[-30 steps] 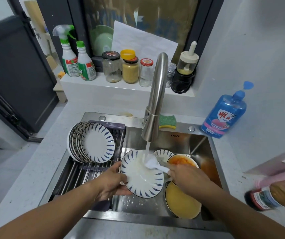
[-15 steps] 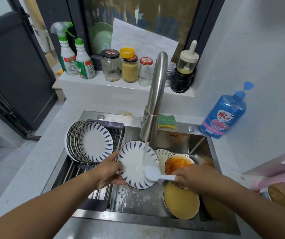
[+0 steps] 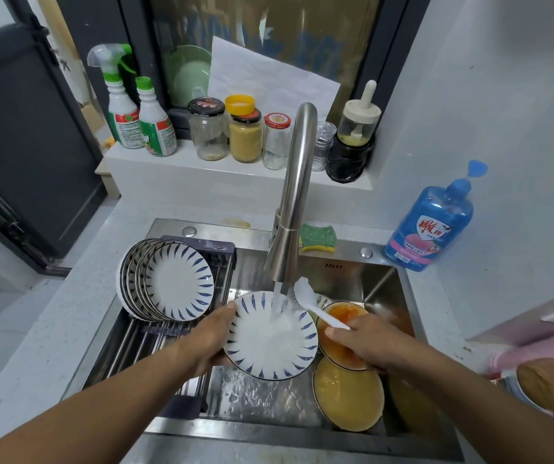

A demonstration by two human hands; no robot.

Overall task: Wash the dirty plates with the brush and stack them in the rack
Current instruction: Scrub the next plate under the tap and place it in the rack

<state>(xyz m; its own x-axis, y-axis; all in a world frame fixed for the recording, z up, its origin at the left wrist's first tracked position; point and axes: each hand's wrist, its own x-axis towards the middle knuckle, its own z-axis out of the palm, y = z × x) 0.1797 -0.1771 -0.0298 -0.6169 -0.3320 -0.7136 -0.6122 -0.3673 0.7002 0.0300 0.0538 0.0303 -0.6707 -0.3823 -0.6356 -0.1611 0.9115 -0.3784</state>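
My left hand (image 3: 210, 334) grips the left rim of a white plate with blue dashes (image 3: 270, 336), held tilted under the running tap water. My right hand (image 3: 357, 341) holds the white brush (image 3: 314, 304) by its handle; the brush head is raised off the plate, beside the water stream at the plate's upper right. Several clean matching plates (image 3: 168, 284) stand upright in the rack (image 3: 135, 343) over the sink's left side. Dirty plates lie at the right of the sink: an orange-stained one (image 3: 341, 333) under my right hand and a yellow-stained one (image 3: 347, 393) nearer me.
The steel faucet (image 3: 294, 202) rises over the sink's (image 3: 383, 283) middle. A green and yellow sponge (image 3: 317, 237) lies behind it. A blue soap bottle (image 3: 431, 222) stands at the right. Jars (image 3: 245, 135) and spray bottles (image 3: 121, 105) line the back ledge. A bottle (image 3: 543, 383) lies at the right edge.
The brush has lifted off the plate's face and swung up to the right, beside the water stream. The plate stays under the tap in my left hand.
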